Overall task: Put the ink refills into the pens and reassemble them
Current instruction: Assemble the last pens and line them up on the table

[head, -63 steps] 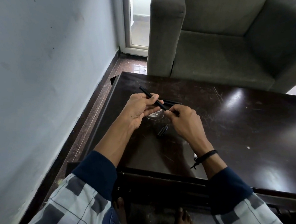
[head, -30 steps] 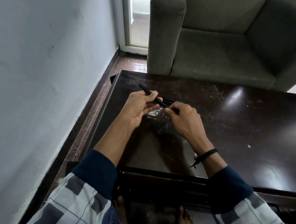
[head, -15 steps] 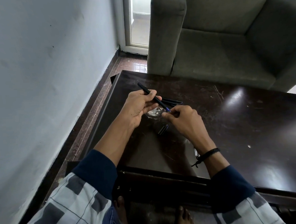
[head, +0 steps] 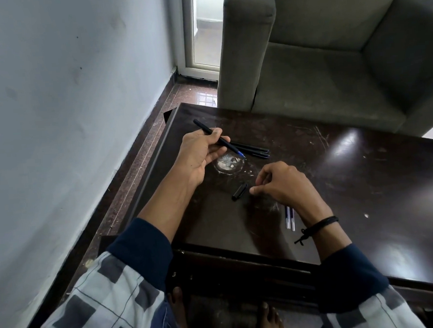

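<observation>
Cap lies diagonally, just left of your right hand, curled and empty; left hand pinches the pen.

Home sitting room. Grey upholstered armchair beyond my right hand; scratched dark low table under both hands. Painted wall left of my left hand, glazed door far ahead past it, polished stone floor there, my bare feet below table.
</observation>
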